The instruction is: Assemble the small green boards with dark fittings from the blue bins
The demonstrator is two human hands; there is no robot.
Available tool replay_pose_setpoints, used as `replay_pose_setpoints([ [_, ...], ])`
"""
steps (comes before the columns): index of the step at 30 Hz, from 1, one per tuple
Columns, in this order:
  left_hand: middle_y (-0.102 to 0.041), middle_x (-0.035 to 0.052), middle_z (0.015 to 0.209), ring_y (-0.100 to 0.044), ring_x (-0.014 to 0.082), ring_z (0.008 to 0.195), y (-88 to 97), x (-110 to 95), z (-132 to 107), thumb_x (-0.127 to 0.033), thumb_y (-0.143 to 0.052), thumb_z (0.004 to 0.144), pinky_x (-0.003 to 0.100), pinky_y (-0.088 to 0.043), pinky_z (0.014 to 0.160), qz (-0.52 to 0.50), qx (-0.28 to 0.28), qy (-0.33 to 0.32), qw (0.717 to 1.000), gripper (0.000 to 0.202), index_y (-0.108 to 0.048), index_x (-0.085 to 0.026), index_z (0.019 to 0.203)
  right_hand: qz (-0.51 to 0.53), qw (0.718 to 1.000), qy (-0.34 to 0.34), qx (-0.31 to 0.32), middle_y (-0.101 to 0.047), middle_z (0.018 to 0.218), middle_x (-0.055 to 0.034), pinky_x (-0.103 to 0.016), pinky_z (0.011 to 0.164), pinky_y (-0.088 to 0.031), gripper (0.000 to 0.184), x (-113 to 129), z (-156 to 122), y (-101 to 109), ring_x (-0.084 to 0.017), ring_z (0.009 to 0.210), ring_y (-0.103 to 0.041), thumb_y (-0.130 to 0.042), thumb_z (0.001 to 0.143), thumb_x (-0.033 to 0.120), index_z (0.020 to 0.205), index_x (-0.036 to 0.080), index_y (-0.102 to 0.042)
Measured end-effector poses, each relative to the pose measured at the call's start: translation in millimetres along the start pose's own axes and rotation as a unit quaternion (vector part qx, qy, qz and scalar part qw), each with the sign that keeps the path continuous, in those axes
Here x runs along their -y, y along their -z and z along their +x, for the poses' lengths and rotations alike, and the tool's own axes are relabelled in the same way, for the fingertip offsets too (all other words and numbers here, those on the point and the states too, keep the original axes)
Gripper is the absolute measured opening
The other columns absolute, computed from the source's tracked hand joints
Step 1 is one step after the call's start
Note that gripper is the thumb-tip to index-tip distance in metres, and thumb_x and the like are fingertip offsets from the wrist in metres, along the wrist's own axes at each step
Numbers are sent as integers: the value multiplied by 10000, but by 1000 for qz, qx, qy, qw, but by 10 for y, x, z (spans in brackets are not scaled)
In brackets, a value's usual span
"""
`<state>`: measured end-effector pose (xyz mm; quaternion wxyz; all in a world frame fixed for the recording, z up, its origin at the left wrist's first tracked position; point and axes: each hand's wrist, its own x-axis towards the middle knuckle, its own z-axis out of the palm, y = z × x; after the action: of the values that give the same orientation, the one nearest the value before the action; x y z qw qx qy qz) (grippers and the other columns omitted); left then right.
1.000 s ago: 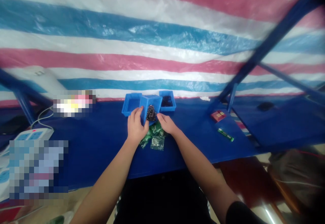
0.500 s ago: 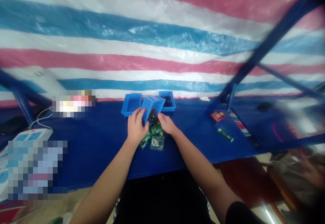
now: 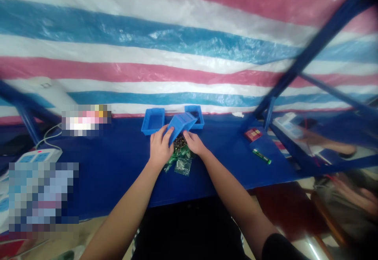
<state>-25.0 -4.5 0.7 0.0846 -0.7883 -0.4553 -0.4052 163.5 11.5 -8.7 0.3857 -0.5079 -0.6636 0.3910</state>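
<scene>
My left hand (image 3: 160,146) and my right hand (image 3: 193,143) grip a small blue plastic bin (image 3: 180,123) from either side, tipped steeply toward me. Small dark parts (image 3: 179,142) spill out of its mouth onto the blue table (image 3: 118,161). Under the hands lie several small clear bags with green contents (image 3: 180,161). My left fingers curl over the bin's left wall. My right fingers press on its right lower edge.
Two more blue bins stand behind: one on the left (image 3: 153,120), one holding dark parts (image 3: 195,115). A red box (image 3: 253,134) and a green stick (image 3: 262,156) lie to the right. White power strips (image 3: 38,156) sit far left. Another person's arm (image 3: 330,146) reaches in at right.
The bin has been tipped further over toward me, and the dark parts now pour out onto the bags. At right, another person's arm has come in with a white object.
</scene>
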Motion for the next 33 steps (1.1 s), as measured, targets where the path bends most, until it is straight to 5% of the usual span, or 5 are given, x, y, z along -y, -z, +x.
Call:
replay_pose_setpoints([
  [21,-462,141,1389,-490,307,1222,-13,151,-1,-137,-559,770,500,-387,973,-13,-51,-16,999,550,-428,-271,1287,53,999,-6,13,-719,945,-59,-403,950,-447,652,-41,14,7,-262,980,-633,-307,912,671,929,167,-722],
  [24,-459,169,1355,-466,311,1256,32,90,63,-183,-575,778,485,-408,998,-36,-101,49,993,567,-414,-213,1321,74,997,5,25,-723,1032,-65,-400,994,-429,643,-19,9,3,-249,1052,-634,-304,920,662,1008,190,-732],
  [28,-463,197,1339,-561,281,1149,122,-46,302,-257,-526,842,419,-492,930,-72,-134,225,962,614,-334,-144,1415,81,996,10,46,-714,1112,-55,-381,1032,-409,656,13,7,14,-236,1131,-618,-272,927,663,1085,216,-726],
  [33,-629,117,1172,-703,214,814,30,-14,687,-327,-448,907,341,-576,709,-179,4,407,896,523,-349,-201,1405,75,996,11,49,-705,1145,-34,-374,1037,-413,642,29,3,33,-236,1152,-611,-267,933,655,1135,236,-710],
])
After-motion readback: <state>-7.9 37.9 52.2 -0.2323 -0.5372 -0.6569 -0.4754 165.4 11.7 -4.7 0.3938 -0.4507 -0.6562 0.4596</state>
